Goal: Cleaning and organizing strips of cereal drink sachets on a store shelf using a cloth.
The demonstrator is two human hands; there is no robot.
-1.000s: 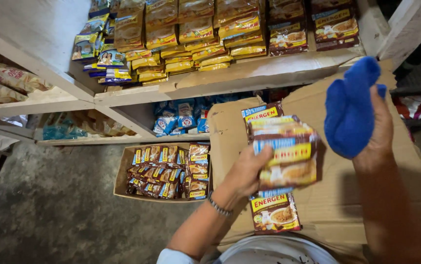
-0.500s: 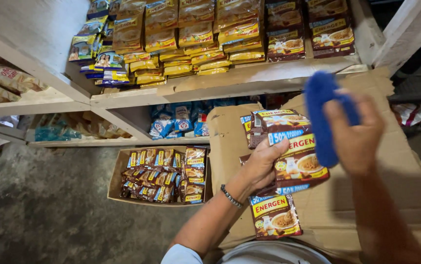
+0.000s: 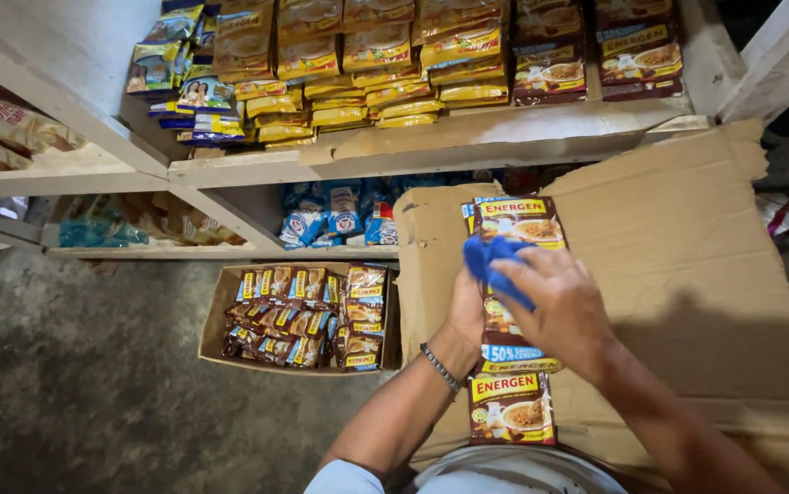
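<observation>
At upper centre, a wooden shelf [image 3: 504, 137] carries stacked yellow and brown sachets [image 3: 385, 64]. Below it stand blue packets [image 3: 340, 215]. At lower left, an open carton of brown sachets [image 3: 308, 316] sits on the concrete floor [image 3: 74, 393].

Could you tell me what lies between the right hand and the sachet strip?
In the head view, a blue cloth sits between the right hand and the sachet strip, pressed against its front.

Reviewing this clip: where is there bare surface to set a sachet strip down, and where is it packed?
Free: the flattened cardboard right of the right hand, and the grey floor left of the open box of sachets. Crowded: the top shelf, stacked with yellow and brown packets, and the lower shelf with blue packets. The left hand holds the sachet strip.
</observation>
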